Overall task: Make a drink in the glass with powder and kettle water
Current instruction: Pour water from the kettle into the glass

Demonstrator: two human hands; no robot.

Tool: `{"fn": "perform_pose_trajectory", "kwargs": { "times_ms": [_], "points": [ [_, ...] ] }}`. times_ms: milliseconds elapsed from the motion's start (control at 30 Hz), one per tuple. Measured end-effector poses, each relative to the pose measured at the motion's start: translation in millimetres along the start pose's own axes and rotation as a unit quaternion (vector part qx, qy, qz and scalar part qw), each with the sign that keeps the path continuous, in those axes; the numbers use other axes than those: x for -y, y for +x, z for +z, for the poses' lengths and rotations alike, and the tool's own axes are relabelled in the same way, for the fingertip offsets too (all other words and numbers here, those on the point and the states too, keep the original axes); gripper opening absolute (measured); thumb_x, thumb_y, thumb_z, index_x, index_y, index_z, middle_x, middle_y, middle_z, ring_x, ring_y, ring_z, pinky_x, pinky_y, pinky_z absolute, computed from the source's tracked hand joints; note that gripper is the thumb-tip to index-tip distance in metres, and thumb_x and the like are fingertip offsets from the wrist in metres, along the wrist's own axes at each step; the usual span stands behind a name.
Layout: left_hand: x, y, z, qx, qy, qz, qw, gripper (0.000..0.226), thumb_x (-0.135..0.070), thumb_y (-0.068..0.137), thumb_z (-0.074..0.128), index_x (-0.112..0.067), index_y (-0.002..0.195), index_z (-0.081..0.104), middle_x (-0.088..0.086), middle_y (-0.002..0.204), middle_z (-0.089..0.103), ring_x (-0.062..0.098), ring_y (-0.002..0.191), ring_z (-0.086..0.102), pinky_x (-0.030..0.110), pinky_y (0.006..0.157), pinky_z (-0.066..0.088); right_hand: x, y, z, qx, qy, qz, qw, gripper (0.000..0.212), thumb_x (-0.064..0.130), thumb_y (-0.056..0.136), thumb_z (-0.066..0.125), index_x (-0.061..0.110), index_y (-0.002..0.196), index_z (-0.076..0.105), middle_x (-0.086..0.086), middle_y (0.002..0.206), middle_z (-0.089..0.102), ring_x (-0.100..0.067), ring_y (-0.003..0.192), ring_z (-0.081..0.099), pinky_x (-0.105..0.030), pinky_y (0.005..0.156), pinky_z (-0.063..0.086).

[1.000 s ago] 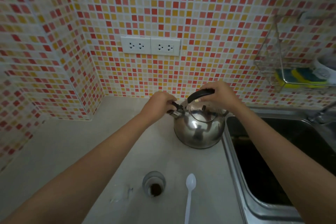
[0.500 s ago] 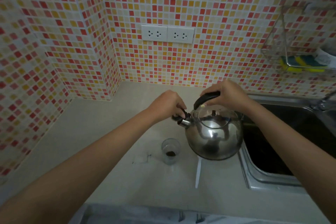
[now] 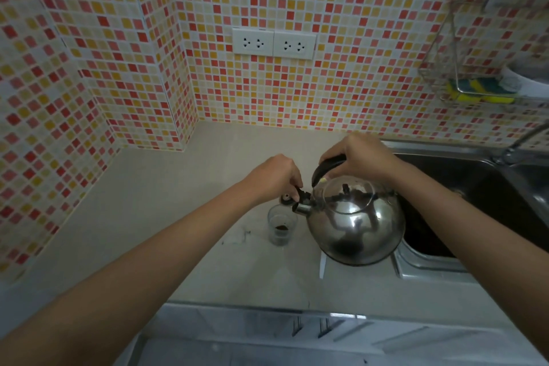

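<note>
A shiny steel kettle (image 3: 355, 223) hangs in the air above the counter, its spout pointing left over a small clear glass (image 3: 281, 229). Dark powder lies at the bottom of the glass. My right hand (image 3: 359, 159) grips the kettle's black handle from above. My left hand (image 3: 274, 177) pinches the black spout cap (image 3: 297, 194) and holds it lifted. A white plastic spoon (image 3: 322, 264) lies on the counter, mostly hidden under the kettle.
A steel sink (image 3: 463, 214) lies right of the kettle, with a tap (image 3: 523, 140) at its far right. A wire rack with sponges (image 3: 475, 89) hangs on the tiled wall. Two sockets (image 3: 273, 44) sit above the beige counter (image 3: 166, 217). A torn sachet scrap (image 3: 237, 236) lies left of the glass.
The kettle has been lifted off the counter and brought toward the glass, spout over it. My left hand stays on the spout cap. The camera pulled back.
</note>
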State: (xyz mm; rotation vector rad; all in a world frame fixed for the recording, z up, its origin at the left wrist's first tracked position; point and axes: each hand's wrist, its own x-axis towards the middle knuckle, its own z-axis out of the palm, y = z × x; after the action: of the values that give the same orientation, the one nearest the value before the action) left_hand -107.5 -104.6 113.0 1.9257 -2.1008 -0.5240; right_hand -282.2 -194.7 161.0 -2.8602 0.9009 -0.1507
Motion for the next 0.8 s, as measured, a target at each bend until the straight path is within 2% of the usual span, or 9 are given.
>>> {"fn": "perform_pose_trajectory", "kwargs": {
  "times_ms": [100, 233, 800],
  "points": [
    [-0.4, -2.6, 1.5, 0.005, 0.004, -0.004, 1.0, 0.032, -0.017, 0.075, 0.079, -0.005, 0.105, 0.075, 0.012, 0.104, 0.075, 0.023, 0.093, 0.07, 0.036, 0.089, 0.055, 5.1, 1.3, 0.8, 0.01, -0.025, -0.009, 1.0, 0.027, 0.04, 0.072, 0.075, 0.031, 0.098, 0.073, 0.009, 0.091, 0.075, -0.012, 0.078, 0.063, -0.03, 0.064, 0.05],
    [-0.3, -5.2, 2.7, 0.007, 0.007, -0.009, 1.0, 0.033, -0.016, 0.074, 0.079, -0.005, 0.105, 0.075, 0.012, 0.104, 0.075, 0.024, 0.094, 0.069, 0.034, 0.088, 0.054, 11.2, 2.2, 0.5, 0.017, -0.042, -0.018, 0.999, 0.024, 0.04, 0.074, 0.074, 0.034, 0.097, 0.073, 0.012, 0.087, 0.074, -0.009, 0.074, 0.06, -0.021, 0.054, 0.035],
    [-1.1, -8.0, 3.5, 0.015, 0.028, -0.029, 0.999, 0.032, -0.017, 0.077, 0.077, -0.007, 0.107, 0.074, 0.01, 0.106, 0.075, 0.023, 0.096, 0.069, 0.036, 0.089, 0.054, 28.2, 11.8, -5.0, 0.048, -0.089, -0.018, 0.995, 0.027, 0.041, 0.074, 0.073, 0.029, 0.099, 0.073, 0.008, 0.085, 0.073, -0.012, 0.07, 0.056, -0.022, 0.051, 0.036]
  ]
}}
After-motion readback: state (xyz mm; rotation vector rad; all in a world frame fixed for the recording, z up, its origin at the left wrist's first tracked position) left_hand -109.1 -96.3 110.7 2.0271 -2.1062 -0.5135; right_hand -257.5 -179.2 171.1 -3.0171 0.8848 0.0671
